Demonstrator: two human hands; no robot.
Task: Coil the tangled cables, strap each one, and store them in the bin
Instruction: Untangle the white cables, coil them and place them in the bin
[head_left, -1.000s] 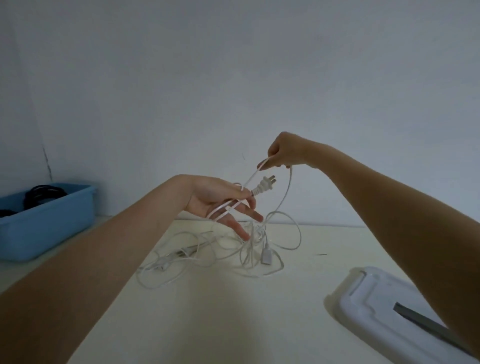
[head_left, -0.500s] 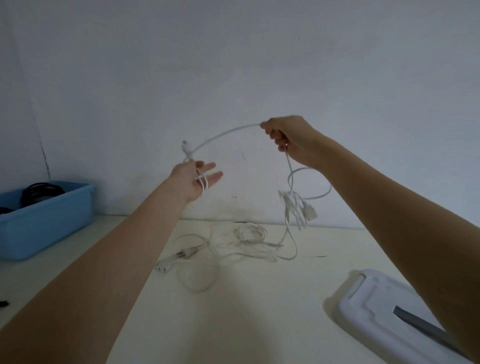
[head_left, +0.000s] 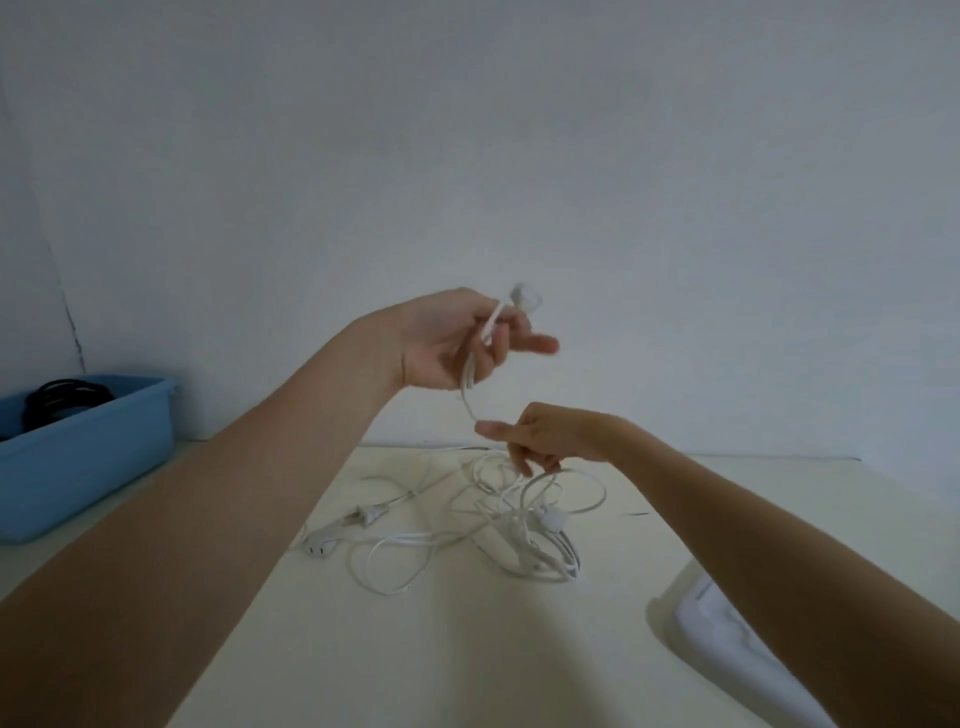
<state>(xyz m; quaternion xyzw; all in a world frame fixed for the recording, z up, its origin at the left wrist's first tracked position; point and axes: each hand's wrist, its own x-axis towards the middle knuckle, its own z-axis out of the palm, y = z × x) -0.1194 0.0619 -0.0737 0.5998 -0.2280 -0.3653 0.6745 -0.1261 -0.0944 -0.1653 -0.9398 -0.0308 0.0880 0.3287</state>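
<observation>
On the near table the white cable tangle (head_left: 498, 525) lies knotted, the right hand (head_left: 540, 441) pinching a strand just above it, the left hand (head_left: 462, 343) gripping coiled turns higher, so a hasty pull could tighten the knots, blue bin (head_left: 88, 462) far left.

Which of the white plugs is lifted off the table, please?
The white plug sticking up from the left hand; the two plugs at the tangle's left lie on the cream table.
</observation>
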